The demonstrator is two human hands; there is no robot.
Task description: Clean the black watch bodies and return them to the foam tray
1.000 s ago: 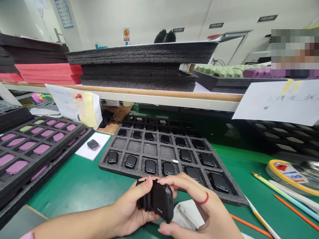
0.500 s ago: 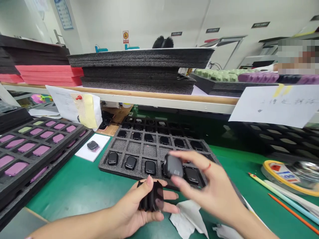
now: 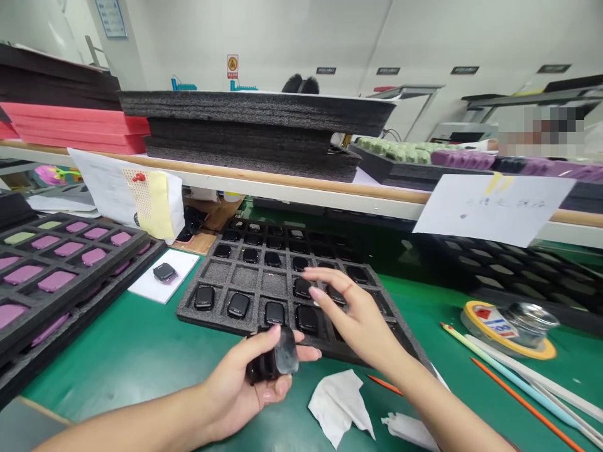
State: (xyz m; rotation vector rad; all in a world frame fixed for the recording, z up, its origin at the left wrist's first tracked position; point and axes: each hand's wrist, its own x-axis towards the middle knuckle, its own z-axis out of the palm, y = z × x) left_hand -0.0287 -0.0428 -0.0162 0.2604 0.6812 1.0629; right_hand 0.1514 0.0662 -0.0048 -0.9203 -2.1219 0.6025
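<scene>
My left hand (image 3: 238,383) is wrapped around a small stack of black smartwatch bodies (image 3: 261,364); the outermost one shows a glossy grey face. Over the foam tray (image 3: 211,321), my right hand (image 3: 355,314) is open, thumb and forefinger apart. Its fingertips are beside a black smartwatch body (image 3: 301,287) lying in a second-row compartment. More black watch bodies sit in the tray's other compartments, including the front row, where one watch (image 3: 239,306) lies face up. Several second-row compartments on the left hold nothing. My right forearm and hand cover part of the tray's right side.
At left, stacked foam trays (image 3: 94,295) hold purple and green pieces. A watch (image 3: 164,272) lies on a white pad (image 3: 181,270). Crumpled tissue (image 3: 342,402), an orange stick (image 3: 522,402) and a tape roll (image 3: 471,320) lie to the right. A shelf (image 3: 292,188) crosses behind.
My right hand has let go of the watch body it held; one now lies in the second-row compartment by its fingertips. My left hand still holds the stack. The view has shifted slightly.
</scene>
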